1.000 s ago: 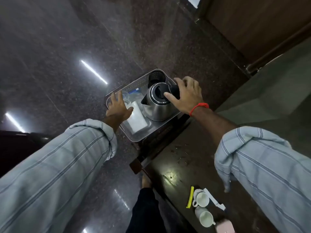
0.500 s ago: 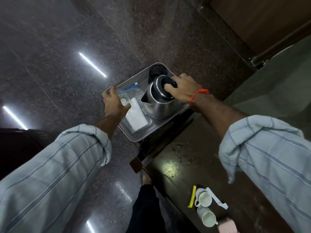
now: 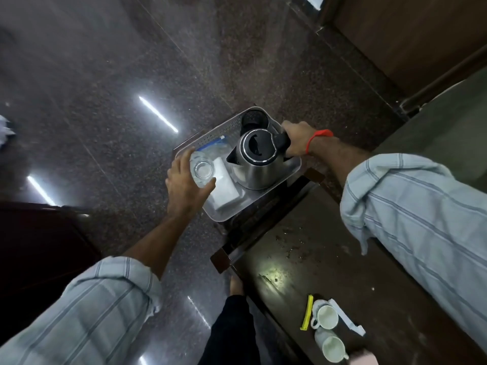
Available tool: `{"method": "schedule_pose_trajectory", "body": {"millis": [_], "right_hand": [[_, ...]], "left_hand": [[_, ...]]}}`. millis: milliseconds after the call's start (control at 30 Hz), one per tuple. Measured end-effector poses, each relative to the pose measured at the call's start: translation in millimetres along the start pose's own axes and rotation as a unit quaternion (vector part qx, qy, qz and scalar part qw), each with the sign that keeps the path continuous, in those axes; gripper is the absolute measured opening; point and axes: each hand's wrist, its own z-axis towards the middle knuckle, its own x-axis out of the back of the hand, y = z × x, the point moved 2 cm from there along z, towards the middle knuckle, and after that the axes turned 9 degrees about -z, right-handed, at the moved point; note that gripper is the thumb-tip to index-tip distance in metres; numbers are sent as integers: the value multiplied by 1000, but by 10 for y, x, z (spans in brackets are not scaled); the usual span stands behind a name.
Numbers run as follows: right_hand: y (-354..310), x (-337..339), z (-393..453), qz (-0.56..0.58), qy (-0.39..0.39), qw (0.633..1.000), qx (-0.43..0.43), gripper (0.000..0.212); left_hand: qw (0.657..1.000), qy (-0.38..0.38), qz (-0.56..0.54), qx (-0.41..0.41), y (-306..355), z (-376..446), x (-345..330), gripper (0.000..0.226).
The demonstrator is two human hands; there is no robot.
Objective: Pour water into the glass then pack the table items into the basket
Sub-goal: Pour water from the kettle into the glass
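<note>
Brushed-steel kettle (image 3: 257, 164), clear glass (image 3: 202, 171), perforated plastic basket (image 3: 224, 130), polished stone floor (image 3: 131, 61).

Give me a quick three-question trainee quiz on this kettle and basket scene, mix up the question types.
1. True or false: the right hand grips the kettle by its black handle.
2. Multiple choice: what does the left hand hold? A) a white cup B) a clear glass C) the yellow clip
3. Fill in: the two white cups stand on the dark ____, outside the basket.

Key:
1. True; the kettle stands upright in the basket.
2. B, the glass, held at the basket's left edge.
3. Table; the yellow clip lies beside the cups.
</note>
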Motion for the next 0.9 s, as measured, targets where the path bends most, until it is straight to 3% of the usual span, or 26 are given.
{"method": "schedule_pose_trajectory", "body": {"millis": [133, 333, 467, 567, 700, 833, 900], "right_hand": [[-13, -132, -187, 54, 38, 998, 22, 37], [208, -103, -1071, 186, 144, 972, 24, 35], [419, -147, -1909, 271, 200, 942, -2, 35], [646, -375, -2713, 317, 247, 916, -18, 37], [906, -815, -3686, 370, 269, 887, -68, 35], [1210, -1285, -4805, 462, 320, 821, -103, 54], [1331, -1508, -5319, 450, 342, 817, -115, 67]], "left_hand": [[1000, 14, -27, 3, -17, -213, 136, 103], [999, 25, -44, -16, 177, -563, 349, 96], [983, 40, -161, -77, 529, -1001, 397, 95], [972, 14, -196, -126, 898, -1469, 277, 93], [968, -37, -213, -126, 1264, -2078, -34, 97], [963, -77, -215, -143, 1709, -2799, -438, 96], [957, -101, -221, -158, 1926, -3162, -589, 92]]}}
